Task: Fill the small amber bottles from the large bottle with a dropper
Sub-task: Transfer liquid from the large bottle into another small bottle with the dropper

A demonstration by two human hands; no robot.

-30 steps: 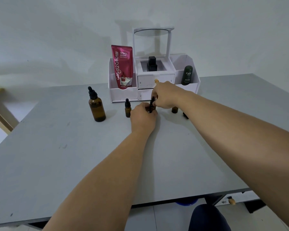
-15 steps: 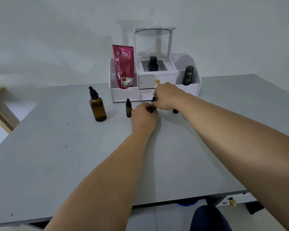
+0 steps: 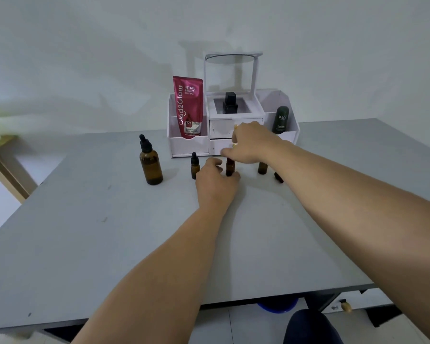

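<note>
A small amber bottle point(image 3: 230, 168) stands on the grey table point(image 3: 109, 232) in front of the organiser. My left hand point(image 3: 215, 181) holds its lower part between thumb and fingers. Over its top, my right hand point(image 3: 248, 145) has its fingertips curled round the cap, which they hide. The large amber bottle point(image 3: 150, 166) with a black dropper cap stands to the left. Between them stands a capped small bottle point(image 3: 195, 167). Under my right wrist an uncapped small bottle point(image 3: 262, 168) stands upright, and a loose black dropper cap point(image 3: 278, 177) lies beside it.
A white desk organiser point(image 3: 191, 145) stands against the wall. It holds a red serum tube point(image 3: 188, 108), a black bottle point(image 3: 230, 103) and a dark green bottle point(image 3: 280, 120). A wooden table edge point(image 3: 8, 167) shows at the far left.
My right hand has lifted a little and shifted right, so the amber body of the held bottle and the uncapped bottle behind show more. My left hand stays at the bottle's base.
</note>
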